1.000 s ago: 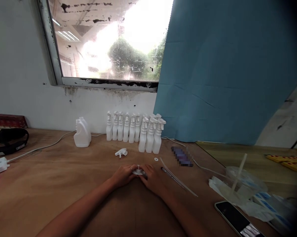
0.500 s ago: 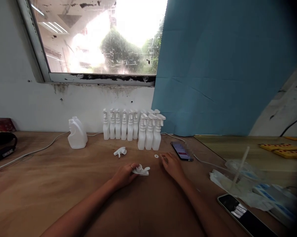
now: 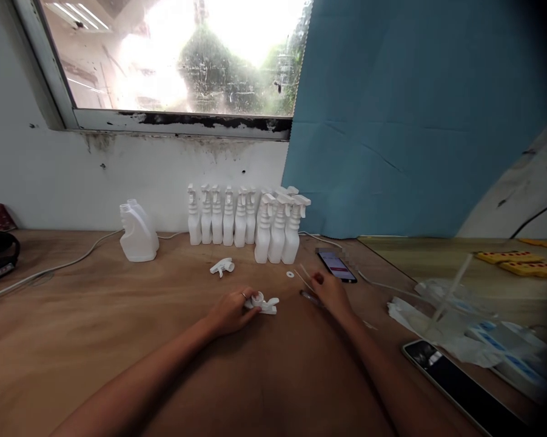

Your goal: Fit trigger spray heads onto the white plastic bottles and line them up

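My left hand [image 3: 234, 311] is closed around a white trigger spray head [image 3: 268, 305], which lies sideways with its round collar facing up. To its right, my right hand [image 3: 333, 294] pinches a thin pale tube [image 3: 305, 279] that slants up and left from the fingertips. Just under those fingers lies a slim dark stick-like item [image 3: 310, 297], its kind unclear. A small white ring washer [image 3: 290, 274] rests on the wooden table beyond the two hands. Behind my left hand another loose trigger spray head [image 3: 222, 267] lies on its side.
Several white spray bottles [image 3: 228, 221] with trigger heads stand at the wall. Left of them is an open translucent jug [image 3: 139, 233]. One phone [image 3: 337, 265] lies beyond my right hand, another [image 3: 455, 382] at the near right, beside a plastic bag [image 3: 419, 321] and power strip [image 3: 510, 364].
My right hand has lifted and curled into a pinch, and the thin tube now shows in its fingers. The dark stick-like item has come into sight. The left hand keeps its spray head.
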`<state>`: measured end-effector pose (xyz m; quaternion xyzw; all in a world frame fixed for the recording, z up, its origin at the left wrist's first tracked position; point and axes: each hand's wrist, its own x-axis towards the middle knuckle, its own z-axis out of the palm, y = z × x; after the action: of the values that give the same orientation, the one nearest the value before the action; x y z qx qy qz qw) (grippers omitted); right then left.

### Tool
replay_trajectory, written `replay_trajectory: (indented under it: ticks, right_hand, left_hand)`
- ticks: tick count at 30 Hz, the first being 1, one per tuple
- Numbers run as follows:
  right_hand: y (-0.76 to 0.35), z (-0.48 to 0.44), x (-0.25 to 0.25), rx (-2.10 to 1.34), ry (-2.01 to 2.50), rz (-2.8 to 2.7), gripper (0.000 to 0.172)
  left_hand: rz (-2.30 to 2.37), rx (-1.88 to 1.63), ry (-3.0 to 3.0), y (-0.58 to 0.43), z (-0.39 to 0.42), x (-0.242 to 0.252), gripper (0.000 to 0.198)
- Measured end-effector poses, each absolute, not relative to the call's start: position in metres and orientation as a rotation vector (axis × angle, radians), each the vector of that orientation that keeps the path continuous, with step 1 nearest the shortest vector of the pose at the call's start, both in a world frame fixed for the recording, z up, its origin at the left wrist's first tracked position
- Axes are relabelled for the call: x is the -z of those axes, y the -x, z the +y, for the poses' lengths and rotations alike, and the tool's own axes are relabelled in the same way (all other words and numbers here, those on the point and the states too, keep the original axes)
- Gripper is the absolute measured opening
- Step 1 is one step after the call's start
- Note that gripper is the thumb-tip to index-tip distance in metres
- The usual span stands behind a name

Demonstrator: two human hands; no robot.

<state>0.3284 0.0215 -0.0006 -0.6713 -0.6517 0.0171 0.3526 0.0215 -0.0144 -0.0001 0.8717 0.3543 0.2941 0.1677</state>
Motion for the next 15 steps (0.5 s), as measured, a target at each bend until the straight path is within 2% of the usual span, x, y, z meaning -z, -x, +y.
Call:
replay_trajectory:
  ticks: [3,5,7,9,12,15]
  right_hand:
    - [-0.326,0.012,-0.031,0.169,1.403,-1.683,0.024]
    - [-0.323,0.004,-0.055,0.137,1.256,-1.651,0.025]
    - [-0.321,-0.001,-0.074,-0.054,1.113,-1.527,0.023]
    - [-0.318,-0.002,-0.084,-0.333,0.944,-1.357,0.024]
    - [-0.304,0.004,-0.086,-0.616,0.778,-1.164,0.032]
    - [-0.276,0.006,-0.076,-0.732,0.852,-1.186,0.022]
  left_hand:
    - [0.990,-0.856,-2.411,-0.022,-0.011,0.003,0.026]
    - [0.991,-0.872,-2.335,-0.022,-0.008,0.006,0.033]
    - [1.001,-0.895,-2.256,-0.022,-0.005,0.008,0.046]
    - [0.993,-0.914,-2.215,-0.022,-0.002,0.009,0.049]
    - [0.952,-0.902,-2.243,-0.023,-0.002,0.007,0.032]
    - [0.933,-0.866,-2.260,-0.023,-0.003,0.003,0.024]
